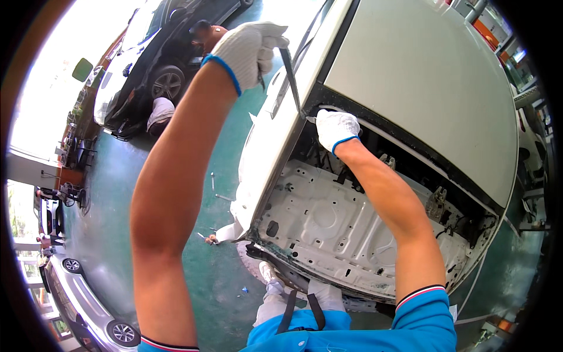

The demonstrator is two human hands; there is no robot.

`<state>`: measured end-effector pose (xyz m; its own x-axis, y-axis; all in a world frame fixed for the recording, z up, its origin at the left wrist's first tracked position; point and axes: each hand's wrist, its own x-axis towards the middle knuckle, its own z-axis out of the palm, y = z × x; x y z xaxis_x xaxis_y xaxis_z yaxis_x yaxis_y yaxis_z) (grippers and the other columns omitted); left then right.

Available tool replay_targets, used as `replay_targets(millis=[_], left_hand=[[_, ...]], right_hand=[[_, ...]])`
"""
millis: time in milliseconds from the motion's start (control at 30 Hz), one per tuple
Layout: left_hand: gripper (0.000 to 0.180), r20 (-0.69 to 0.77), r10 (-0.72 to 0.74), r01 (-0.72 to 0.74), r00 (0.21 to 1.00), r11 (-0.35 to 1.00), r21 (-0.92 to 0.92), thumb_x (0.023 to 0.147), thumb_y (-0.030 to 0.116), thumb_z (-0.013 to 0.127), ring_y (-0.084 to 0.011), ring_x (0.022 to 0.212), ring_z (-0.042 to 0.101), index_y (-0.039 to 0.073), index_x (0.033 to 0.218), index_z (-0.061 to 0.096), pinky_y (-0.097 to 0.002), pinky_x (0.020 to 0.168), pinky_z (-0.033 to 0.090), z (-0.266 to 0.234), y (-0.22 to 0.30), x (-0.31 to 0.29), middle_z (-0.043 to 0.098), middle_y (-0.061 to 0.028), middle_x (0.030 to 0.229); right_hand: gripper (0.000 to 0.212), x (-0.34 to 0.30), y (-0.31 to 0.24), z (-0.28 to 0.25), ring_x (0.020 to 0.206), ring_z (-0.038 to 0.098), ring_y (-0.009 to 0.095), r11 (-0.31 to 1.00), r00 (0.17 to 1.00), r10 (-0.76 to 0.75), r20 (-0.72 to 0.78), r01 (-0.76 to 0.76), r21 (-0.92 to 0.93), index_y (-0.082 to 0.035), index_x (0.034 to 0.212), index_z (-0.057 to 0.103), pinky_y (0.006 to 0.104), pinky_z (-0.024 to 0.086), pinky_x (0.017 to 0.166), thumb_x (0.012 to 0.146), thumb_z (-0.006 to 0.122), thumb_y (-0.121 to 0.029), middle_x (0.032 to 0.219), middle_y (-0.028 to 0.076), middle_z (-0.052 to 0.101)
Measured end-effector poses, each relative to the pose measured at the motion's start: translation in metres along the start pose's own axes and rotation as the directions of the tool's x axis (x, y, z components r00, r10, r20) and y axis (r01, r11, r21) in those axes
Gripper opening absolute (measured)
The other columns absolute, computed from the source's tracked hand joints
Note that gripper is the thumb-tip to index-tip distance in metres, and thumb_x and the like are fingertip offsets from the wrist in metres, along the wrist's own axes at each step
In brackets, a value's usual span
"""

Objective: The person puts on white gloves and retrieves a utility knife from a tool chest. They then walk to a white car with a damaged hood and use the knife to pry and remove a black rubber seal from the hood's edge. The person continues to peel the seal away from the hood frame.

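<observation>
My left hand (pixel 252 51), in a white knit glove with a blue cuff, is raised above the car's side and closed on a long dark strip (pixel 291 82). The strip runs down from my fingers to the roof corner of the white car body (pixel 275 138). There, my right hand (pixel 338 128), gloved the same way, is closed at the upper corner of the rear opening. A small pale tip shows by its fingertips at the strip's lower end; what these fingers hold is mostly hidden.
Below my right arm lies the stripped white metal floor (pixel 328 217) of the car, with holes and brackets. The pale roof panel (pixel 422 88) spreads to the right. Small parts lie on the green floor (pixel 217 270). People are beside a dark car (pixel 158 64); a silver car (pixel 88 299) stands lower left.
</observation>
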<state>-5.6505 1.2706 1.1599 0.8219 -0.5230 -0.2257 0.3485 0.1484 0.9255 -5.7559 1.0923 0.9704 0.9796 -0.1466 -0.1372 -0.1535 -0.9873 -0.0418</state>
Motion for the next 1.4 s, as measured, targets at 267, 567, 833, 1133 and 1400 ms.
replay_targets(millis=[267, 567, 833, 1133, 1400], left_hand=[[0.027, -0.002, -0.027, 0.027, 1.0, 0.999, 0.024, 0.1, 0.019, 0.069, 0.0024, 0.04, 0.036, -0.008, 0.101, 0.065, -0.015, 0.036, 0.029, -0.01, -0.003, -0.02, 0.044, 0.0107, 0.057], [0.023, -0.004, -0.003, 0.002, 1.0, 0.998, -0.063, 0.098, 0.017, 0.07, 0.0022, 0.042, 0.034, -0.005, 0.1, 0.065, -0.0155, 0.038, 0.029, -0.015, -0.008, -0.027, 0.042, 0.0118, 0.058], [0.023, -0.11, -0.085, 0.069, 0.99, 0.988, -0.139, 0.102, 0.018, 0.066, 0.0019, 0.04, 0.031, -0.004, 0.095, 0.065, -0.0166, 0.034, 0.025, -0.009, 0.002, -0.01, 0.04, 0.0113, 0.056], [0.026, -0.171, -0.08, 0.058, 0.982, 0.99, -0.131, 0.102, 0.018, 0.066, 0.0013, 0.04, 0.028, -0.008, 0.098, 0.066, -0.0184, 0.035, 0.023, -0.002, -0.003, -0.036, 0.034, 0.0129, 0.054], [0.024, -0.044, -0.053, 0.046, 0.998, 0.988, -0.145, 0.101, 0.017, 0.065, -0.001, 0.042, 0.029, -0.007, 0.101, 0.065, -0.0199, 0.041, 0.023, -0.01, -0.017, -0.066, 0.035, 0.0125, 0.056]], right_hand=[[0.023, -0.008, 0.0, 0.002, 0.1, 0.075, 0.038, 0.999, 0.999, 0.04, 0.013, -0.041, 0.034, -0.005, 0.108, 0.074, 0.0521, 0.06, 0.081, 0.093, 0.061, -0.017, 0.106, 0.021, 0.076], [0.022, -0.017, -0.017, 0.022, 0.095, 0.075, 0.038, 0.967, 0.989, 0.142, -0.045, -0.129, 0.219, -0.007, 0.105, 0.07, 0.0521, 0.059, 0.078, 0.092, 0.064, -0.024, 0.101, 0.018, 0.076], [0.035, -0.022, -0.03, 0.065, 0.095, 0.074, 0.035, 0.865, 0.948, 0.306, -0.088, -0.238, 0.442, -0.01, 0.11, 0.061, 0.052, 0.057, 0.078, 0.091, 0.07, -0.038, 0.103, 0.014, 0.074], [0.04, -0.027, -0.022, 0.067, 0.091, 0.073, 0.037, 0.827, 0.948, 0.309, -0.084, -0.224, 0.515, -0.006, 0.108, 0.06, 0.0532, 0.056, 0.075, 0.09, 0.072, -0.04, 0.096, 0.017, 0.075], [0.04, -0.021, -0.035, 0.065, 0.09, 0.073, 0.038, 0.811, 0.928, 0.369, -0.047, -0.296, 0.505, -0.007, 0.107, 0.062, 0.054, 0.056, 0.075, 0.09, 0.072, -0.042, 0.092, 0.016, 0.075]])
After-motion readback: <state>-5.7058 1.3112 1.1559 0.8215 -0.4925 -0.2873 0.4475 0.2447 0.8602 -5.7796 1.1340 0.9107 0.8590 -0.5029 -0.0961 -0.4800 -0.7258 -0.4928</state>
